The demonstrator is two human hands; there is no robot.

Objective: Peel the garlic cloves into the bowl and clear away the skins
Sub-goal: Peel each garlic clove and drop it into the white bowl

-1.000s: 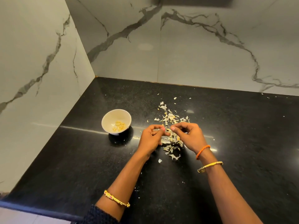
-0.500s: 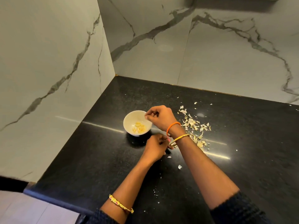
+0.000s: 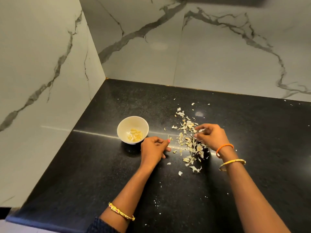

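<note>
On black worktop (image 3: pixel 84 165), by the marble corner: white bowl (image 3: pixel 124 128), upright, with peeled cloves (image 3: pixel 135 134) lying in its bottom. Just right of the bowl, left hand (image 3: pixel 154 149), knuckles up, fingers curled under, thumb tip near a small scrap of skin (image 3: pixel 169 137); cannot tell whether the grip holds anything. Gold bangle (image 3: pixel 121 211) far down that forearm, dark sleeve (image 3: pixel 99 225) at the bottom edge. Further right, skins (image 3: pixel 189 142) scattered in a loose pile, stray flakes trailing towards the wall and towards the near edge. Over the pile's right side, right hand (image 3: pixel 211 137), fingers bent, tips drawn together at a pale bit among the skins; too small to say whether clove or husk. Orange band (image 3: pixel 224 147) and gold bangle (image 3: pixel 232 164) on that wrist.
</note>
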